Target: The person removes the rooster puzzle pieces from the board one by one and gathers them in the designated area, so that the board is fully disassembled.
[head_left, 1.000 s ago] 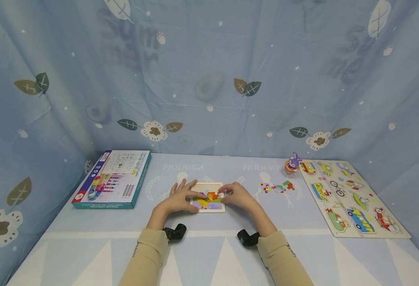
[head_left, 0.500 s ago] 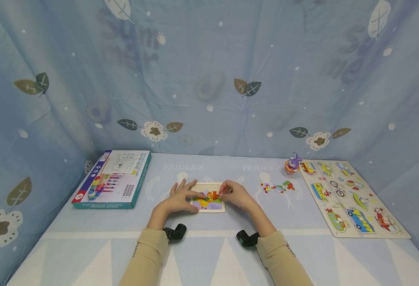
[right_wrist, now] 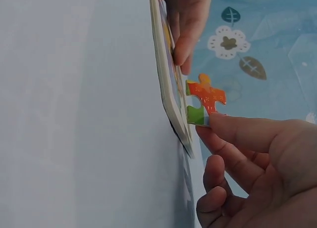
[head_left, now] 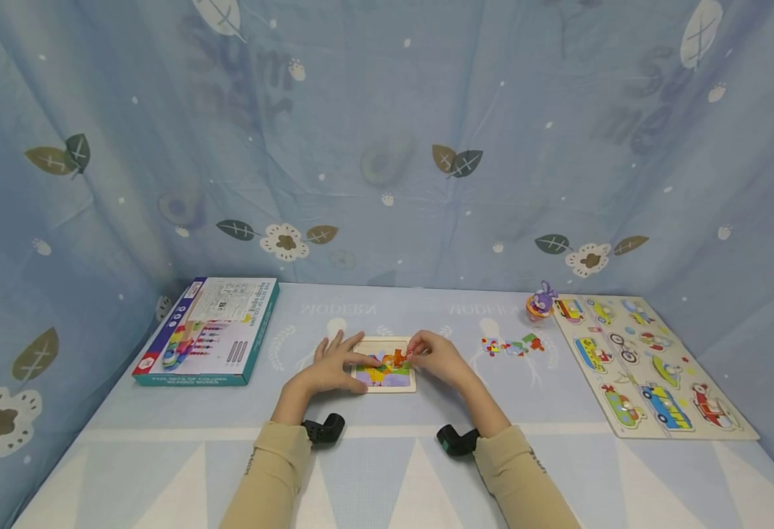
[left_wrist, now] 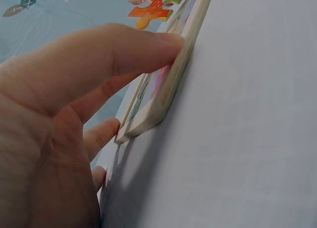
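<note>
Edging slightly up and rightward since a second ago, the right hand (head_left: 436, 358) is pinching an orange jigsaw piece (right_wrist: 205, 97) by a green corner, thumb against forefinger; knobbed and pale-flecked, the orange jigsaw piece is tilting over the right part of the puzzle tray (head_left: 383, 390). Across from it, the left hand (head_left: 330, 367) is spreading its fingers wide, thumb resting on the near rim. We're apparently watching a fitting step, the next move calling for turning and lowering it squarely. Farther right, loose jigsaw pieces (head_left: 515, 349) are lying near a purple figurine (head_left: 542, 300).
</note>
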Motion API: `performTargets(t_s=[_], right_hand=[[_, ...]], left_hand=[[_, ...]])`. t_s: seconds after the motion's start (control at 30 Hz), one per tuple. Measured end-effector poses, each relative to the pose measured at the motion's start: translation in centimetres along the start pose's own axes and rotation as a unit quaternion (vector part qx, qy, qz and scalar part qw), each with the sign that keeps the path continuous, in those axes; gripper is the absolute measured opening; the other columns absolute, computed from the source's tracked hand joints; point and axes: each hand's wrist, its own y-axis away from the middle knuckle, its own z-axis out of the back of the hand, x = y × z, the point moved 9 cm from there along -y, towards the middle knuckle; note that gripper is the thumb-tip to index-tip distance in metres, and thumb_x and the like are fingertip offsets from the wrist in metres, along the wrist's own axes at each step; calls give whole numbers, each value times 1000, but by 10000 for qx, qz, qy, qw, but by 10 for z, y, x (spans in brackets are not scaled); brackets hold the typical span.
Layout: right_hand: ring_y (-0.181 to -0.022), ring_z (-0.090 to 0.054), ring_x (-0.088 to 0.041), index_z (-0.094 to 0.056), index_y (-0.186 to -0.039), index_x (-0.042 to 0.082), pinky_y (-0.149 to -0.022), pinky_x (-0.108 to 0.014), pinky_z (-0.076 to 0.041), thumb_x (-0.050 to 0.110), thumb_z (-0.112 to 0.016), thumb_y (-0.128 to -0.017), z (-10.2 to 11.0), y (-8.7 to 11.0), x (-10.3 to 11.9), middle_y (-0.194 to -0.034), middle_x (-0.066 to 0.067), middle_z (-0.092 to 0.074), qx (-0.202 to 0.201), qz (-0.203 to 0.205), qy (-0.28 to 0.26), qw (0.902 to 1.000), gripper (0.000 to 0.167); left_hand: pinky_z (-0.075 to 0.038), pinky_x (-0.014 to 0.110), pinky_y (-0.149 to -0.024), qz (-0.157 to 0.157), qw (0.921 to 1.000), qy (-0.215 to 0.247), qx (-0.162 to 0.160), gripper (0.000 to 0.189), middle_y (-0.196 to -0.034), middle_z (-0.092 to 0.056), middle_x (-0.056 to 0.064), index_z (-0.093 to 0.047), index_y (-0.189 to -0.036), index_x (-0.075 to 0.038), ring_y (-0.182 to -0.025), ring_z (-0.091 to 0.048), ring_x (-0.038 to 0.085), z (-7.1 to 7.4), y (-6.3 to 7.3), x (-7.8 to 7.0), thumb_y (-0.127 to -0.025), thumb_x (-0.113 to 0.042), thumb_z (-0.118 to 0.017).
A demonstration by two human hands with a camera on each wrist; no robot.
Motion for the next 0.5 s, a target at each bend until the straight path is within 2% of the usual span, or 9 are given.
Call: performTargets(t_s=[0.3, 0.5], right_hand=[[-70, -52, -14, -60, -89, 6, -60, -25, -44, 3, -67, -80, 6, 0, -2, -79, -4, -58, -95, -142, -335, 9993, 11], [-66, -58, -14, -60, -95, 4, -60, -27, -51, 1, -62, -84, 10, 0, -9, -83, -8, -58, -128, -624, -655, 9958, 12]], left_hand=[[9, 58, -106, 13, 10000, 1, 30, 49, -153, -19, 12, -67, -116, -25, -139, 7, 41, -1, 1, 1, -67, -30, -73], [10, 58, -106, -50, 9999, 100, 28, 49, -153, -19, 13, -67, -116, -25, -139, 7, 41, 0, -1, 1, -67, -29, -74]])
